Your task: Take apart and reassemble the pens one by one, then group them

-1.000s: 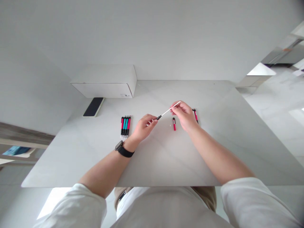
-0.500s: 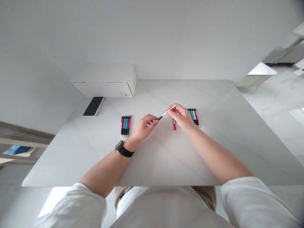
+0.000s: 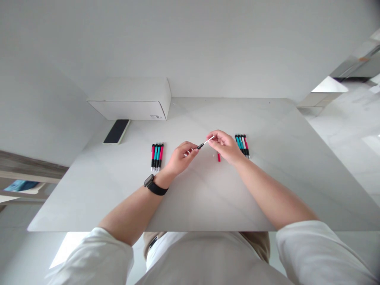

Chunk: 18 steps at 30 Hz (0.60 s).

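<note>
My left hand (image 3: 181,159) is closed around a black pen grip section (image 3: 200,146), its tip end hidden in the fingers. A thin white pen refill (image 3: 209,140) sticks out of that section, up and to the right. My right hand (image 3: 225,146) pinches the far end of the refill between thumb and fingers. Just below the right hand lies a red pen barrel (image 3: 219,157) on the table, partly covered by the hand. A tiny pale piece (image 3: 213,155) rests beside it, too small to name.
Several red and teal pens (image 3: 157,157) lie in a row left of my hands. Another row of pens (image 3: 242,145) lies to the right, beside my right wrist. A phone (image 3: 116,131) and a white box (image 3: 127,110) stand at the back left of the white table (image 3: 190,206).
The white refill shows shorter now, having slid farther into the black grip section. My right hand has moved slightly left toward my left hand, which stays put.
</note>
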Each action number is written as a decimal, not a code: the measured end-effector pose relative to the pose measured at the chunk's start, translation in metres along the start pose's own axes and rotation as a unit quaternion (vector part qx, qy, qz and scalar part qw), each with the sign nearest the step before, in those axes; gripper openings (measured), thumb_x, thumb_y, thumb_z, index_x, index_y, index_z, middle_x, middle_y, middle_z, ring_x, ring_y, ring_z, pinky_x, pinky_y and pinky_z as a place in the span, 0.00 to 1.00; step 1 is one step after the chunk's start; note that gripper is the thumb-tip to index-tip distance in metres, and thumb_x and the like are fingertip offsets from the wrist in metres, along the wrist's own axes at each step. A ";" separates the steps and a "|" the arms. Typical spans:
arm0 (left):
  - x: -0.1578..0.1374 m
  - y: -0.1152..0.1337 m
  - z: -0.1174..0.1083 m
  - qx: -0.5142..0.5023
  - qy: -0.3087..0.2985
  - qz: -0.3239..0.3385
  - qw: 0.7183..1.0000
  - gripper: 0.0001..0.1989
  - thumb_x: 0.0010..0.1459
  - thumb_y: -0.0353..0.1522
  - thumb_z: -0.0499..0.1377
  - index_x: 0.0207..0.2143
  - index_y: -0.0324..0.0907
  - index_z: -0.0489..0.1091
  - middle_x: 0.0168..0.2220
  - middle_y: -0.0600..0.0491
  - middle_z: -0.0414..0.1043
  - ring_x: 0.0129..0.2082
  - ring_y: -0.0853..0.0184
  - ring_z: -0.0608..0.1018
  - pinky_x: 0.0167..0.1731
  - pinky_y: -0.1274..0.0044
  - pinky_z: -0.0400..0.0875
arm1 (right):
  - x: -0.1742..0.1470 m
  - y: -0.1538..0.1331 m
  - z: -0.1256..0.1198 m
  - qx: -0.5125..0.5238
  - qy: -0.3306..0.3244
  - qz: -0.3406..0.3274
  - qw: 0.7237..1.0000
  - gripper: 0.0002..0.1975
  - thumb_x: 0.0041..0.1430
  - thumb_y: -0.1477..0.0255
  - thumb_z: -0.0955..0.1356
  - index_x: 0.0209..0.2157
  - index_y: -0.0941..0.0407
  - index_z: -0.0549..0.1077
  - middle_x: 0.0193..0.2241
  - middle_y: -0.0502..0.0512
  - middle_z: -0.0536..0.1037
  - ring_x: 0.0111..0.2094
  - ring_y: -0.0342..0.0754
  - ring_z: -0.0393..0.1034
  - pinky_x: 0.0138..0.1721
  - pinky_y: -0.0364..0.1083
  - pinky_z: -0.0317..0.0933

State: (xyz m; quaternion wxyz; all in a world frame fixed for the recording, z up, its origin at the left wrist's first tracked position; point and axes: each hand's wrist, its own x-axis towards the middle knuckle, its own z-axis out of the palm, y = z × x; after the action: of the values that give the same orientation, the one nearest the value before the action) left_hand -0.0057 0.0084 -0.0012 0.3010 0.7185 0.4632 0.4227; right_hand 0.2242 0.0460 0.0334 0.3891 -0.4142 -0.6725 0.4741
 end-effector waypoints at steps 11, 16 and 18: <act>0.001 -0.010 0.001 0.015 0.026 -0.036 0.999 0.16 0.70 0.45 0.58 0.45 0.46 0.79 0.42 0.48 0.77 0.40 0.63 0.78 0.39 0.73 0.72 | 0.005 0.010 -0.034 -0.326 -0.132 0.060 0.934 0.10 0.59 0.66 0.73 0.43 0.51 0.79 0.36 0.50 0.83 0.35 0.47 0.75 0.37 0.44 0.63; 0.000 -0.009 0.001 0.026 0.017 -0.034 0.999 0.15 0.69 0.45 0.59 0.45 0.46 0.78 0.41 0.49 0.77 0.40 0.63 0.78 0.38 0.72 0.73 | 0.004 0.016 -0.032 -0.438 -0.177 0.036 0.880 0.12 0.57 0.74 0.73 0.43 0.51 0.80 0.40 0.51 0.84 0.40 0.49 0.77 0.40 0.44 0.63; 0.000 -0.008 0.001 0.030 0.012 -0.032 0.999 0.15 0.68 0.45 0.59 0.45 0.46 0.79 0.42 0.48 0.77 0.40 0.63 0.78 0.38 0.72 0.74 | 0.005 0.018 -0.035 -0.454 -0.181 0.033 0.872 0.14 0.58 0.77 0.71 0.45 0.51 0.81 0.41 0.52 0.84 0.42 0.49 0.77 0.42 0.44 0.63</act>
State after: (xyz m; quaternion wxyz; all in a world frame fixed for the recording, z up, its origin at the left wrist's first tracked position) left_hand -0.0077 0.0114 -0.0081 0.2872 0.7068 0.5017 0.4076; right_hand 0.2574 0.0650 0.0255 0.0140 -0.4745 -0.8581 0.1959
